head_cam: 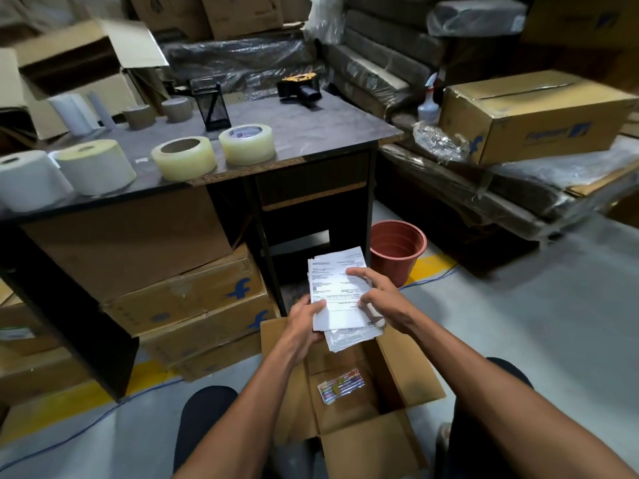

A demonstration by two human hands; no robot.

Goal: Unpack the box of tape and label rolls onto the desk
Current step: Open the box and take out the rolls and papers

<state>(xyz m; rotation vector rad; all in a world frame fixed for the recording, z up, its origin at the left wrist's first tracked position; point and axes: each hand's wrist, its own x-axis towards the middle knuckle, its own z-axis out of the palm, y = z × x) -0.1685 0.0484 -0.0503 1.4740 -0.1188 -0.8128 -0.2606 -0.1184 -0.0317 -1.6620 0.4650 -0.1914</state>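
Step in hand: emptying the last items. Left hand [304, 318] and right hand [375, 295] both grip a stack of white printed paper sheets [337, 292] at lower centre, above the open brown cardboard box [408, 371]. Pale tape and label rolls [183, 158] already stand on the dark counter [311, 126], upper left. Next, probably: papers to counter, then the clear packet of coloured pens [340, 384]. Box's near corners hidden by arms.

I read this as warehouse packing room. Shipping cartons [186, 299] with courier logos stacked under counter [311, 133] and beside it; plastic-wrapped flat cardboard bundles [380, 63] piled along back wall. Tape dispenser [300, 87], clear tape rolls [184, 158] and label rolls [96, 166] on counter. Bare concrete floor [518, 305] carries yellow lane marking [428, 264].
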